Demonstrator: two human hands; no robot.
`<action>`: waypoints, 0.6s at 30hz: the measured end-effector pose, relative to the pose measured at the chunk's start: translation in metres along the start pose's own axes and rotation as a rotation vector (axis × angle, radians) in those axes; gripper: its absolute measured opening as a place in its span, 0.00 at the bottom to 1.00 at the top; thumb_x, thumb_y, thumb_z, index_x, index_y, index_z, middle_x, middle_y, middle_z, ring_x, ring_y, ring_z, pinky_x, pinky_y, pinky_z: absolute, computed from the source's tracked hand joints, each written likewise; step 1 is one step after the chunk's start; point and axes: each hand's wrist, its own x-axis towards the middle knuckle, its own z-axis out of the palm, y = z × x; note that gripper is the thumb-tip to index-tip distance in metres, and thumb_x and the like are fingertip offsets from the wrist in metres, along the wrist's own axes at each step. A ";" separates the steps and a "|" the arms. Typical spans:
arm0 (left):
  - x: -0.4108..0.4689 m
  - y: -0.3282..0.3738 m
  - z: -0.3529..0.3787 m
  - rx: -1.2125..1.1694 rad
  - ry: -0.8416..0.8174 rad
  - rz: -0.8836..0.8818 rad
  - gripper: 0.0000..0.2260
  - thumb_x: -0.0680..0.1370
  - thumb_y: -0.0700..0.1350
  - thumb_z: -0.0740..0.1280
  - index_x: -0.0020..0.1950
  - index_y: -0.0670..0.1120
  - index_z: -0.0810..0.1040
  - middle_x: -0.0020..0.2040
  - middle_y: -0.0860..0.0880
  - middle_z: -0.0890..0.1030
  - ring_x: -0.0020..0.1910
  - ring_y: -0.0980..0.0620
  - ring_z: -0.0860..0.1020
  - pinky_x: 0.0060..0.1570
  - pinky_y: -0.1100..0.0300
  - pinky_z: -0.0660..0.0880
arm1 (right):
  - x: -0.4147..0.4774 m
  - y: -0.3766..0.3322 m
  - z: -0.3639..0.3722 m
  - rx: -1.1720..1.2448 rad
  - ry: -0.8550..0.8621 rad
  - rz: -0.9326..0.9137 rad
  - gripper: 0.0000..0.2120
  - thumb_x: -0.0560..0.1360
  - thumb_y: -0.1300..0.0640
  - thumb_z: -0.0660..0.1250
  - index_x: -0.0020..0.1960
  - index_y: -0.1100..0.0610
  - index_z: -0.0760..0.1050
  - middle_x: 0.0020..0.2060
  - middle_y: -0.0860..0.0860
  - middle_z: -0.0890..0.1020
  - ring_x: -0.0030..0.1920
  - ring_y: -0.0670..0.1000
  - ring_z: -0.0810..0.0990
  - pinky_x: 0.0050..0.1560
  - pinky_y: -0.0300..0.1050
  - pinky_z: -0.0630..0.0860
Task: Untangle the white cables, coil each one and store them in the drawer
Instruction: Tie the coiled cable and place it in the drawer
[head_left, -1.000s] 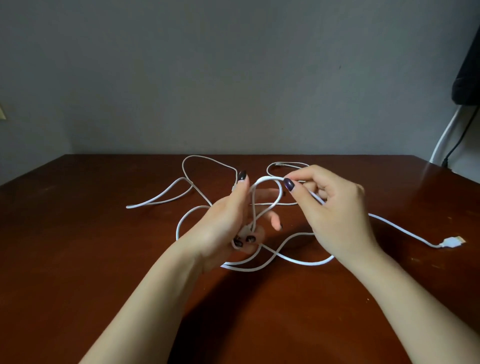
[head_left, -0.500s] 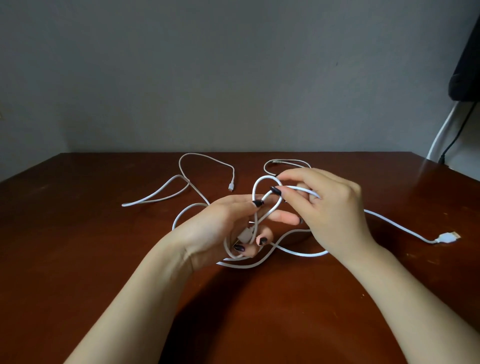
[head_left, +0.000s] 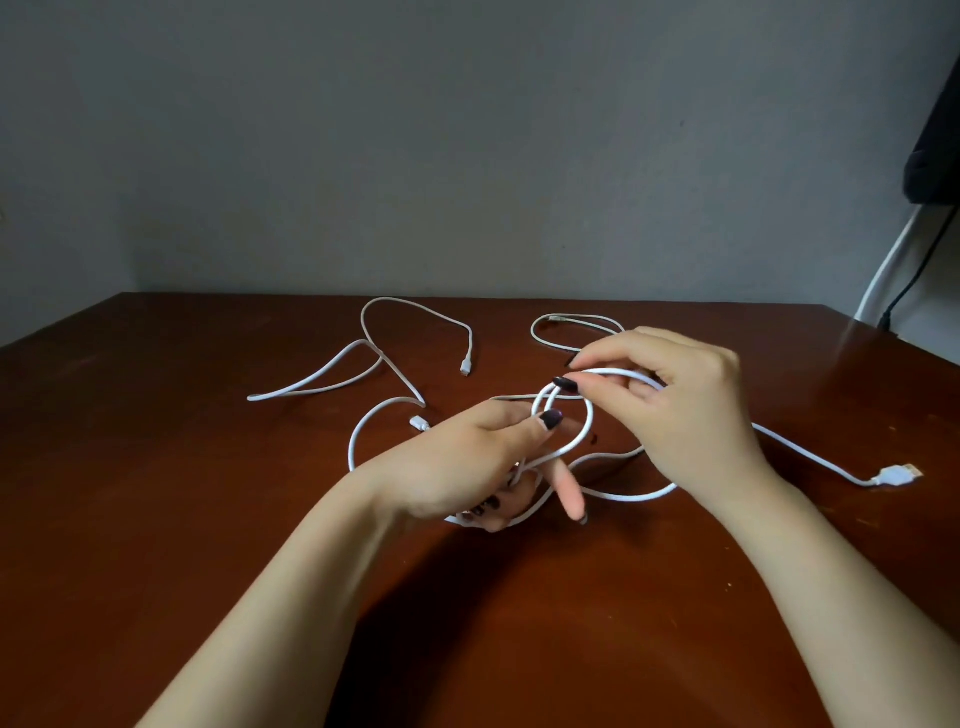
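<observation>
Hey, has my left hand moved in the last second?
Yes. The left hand tipped down and right: its thumb tip was beside the small connector on the table, now well below-right of it.

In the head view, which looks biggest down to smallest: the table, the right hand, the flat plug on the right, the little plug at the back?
1. table
2. right hand
3. flat plug
4. little plug, which lies farther from the camera, so it may really match the flat plug.
</observation>
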 end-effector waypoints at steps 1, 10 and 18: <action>0.001 -0.001 0.000 -0.026 -0.007 0.012 0.19 0.84 0.48 0.47 0.59 0.38 0.72 0.29 0.52 0.80 0.20 0.54 0.63 0.20 0.65 0.59 | 0.000 -0.001 0.000 0.017 -0.008 0.027 0.09 0.71 0.55 0.68 0.40 0.60 0.83 0.33 0.49 0.82 0.36 0.48 0.78 0.36 0.33 0.72; 0.019 -0.008 0.004 -0.553 0.163 0.028 0.20 0.81 0.51 0.54 0.31 0.47 0.72 0.23 0.50 0.67 0.19 0.55 0.59 0.21 0.67 0.53 | -0.007 -0.006 0.010 0.076 -0.037 0.247 0.10 0.78 0.49 0.59 0.47 0.46 0.80 0.24 0.44 0.73 0.29 0.41 0.74 0.32 0.29 0.64; 0.019 -0.004 -0.004 -1.082 0.473 0.111 0.14 0.83 0.47 0.52 0.41 0.45 0.71 0.32 0.49 0.79 0.20 0.57 0.63 0.19 0.68 0.56 | -0.009 -0.007 0.013 -0.110 -0.074 0.189 0.18 0.76 0.62 0.57 0.62 0.58 0.78 0.40 0.45 0.80 0.39 0.43 0.76 0.42 0.33 0.72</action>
